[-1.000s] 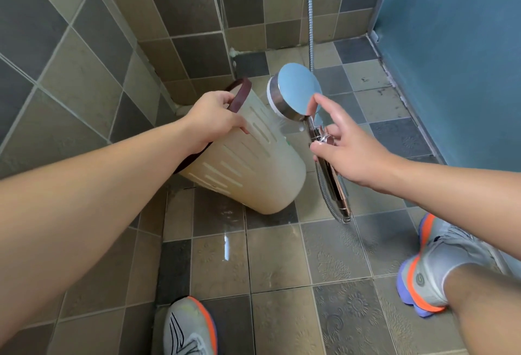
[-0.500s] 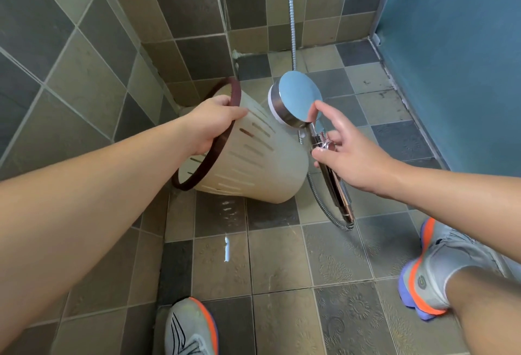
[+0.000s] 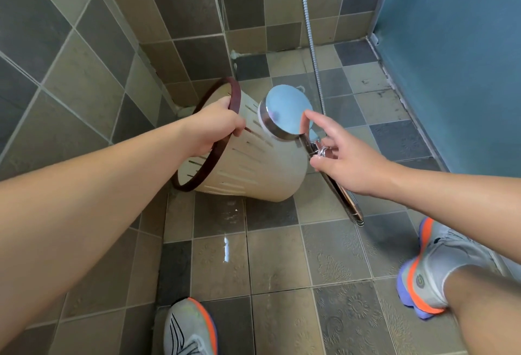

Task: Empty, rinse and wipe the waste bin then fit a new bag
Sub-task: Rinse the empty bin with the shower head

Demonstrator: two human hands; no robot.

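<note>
Head view, step: rinsing, as I judge it. The bin is empty, with no bag in it, and the floor under it looks wet.
Waste bin (image 3: pixel 248 168): cream plastic, slotted sides, dark red rim ring. It is tipped on its side above the tiled floor (image 3: pixel 282 264), near the corner of the walls, mouth turned toward me and to the left, base pointing away to the right.
Left hand (image 3: pixel 214 129): my fingers are curled over the rim ring at its upper edge, gripping it and carrying the bin.
Right hand (image 3: pixel 346 163): thumb and curled fingers pinch the shower head's neck; the forefinger is stretched out and touches the edge of the chrome disc.
Shower head (image 3: pixel 287 112): round chrome disc, back toward me, just beside the bin's side wall. Whether it touches the wall I cannot tell.
Hose (image 3: pixel 310 30): metal, runs up along the back wall and out of frame.
Water: no stream that I can make out; a bright puddle glint on the floor below the bin.
Next move, my guess: bring the spray face round to the bin's mouth, or turn the mouth to the spray, so water reaches the inside. Calls for a firm hold on the rim, since a wet ring may slip.
Count: one bin, one shower head, one hose, two hands, two trainers (image 3: pixel 191 329), one blue panel (image 3: pixel 456 58) at right.
Not seen: cloth, new bag.
</note>
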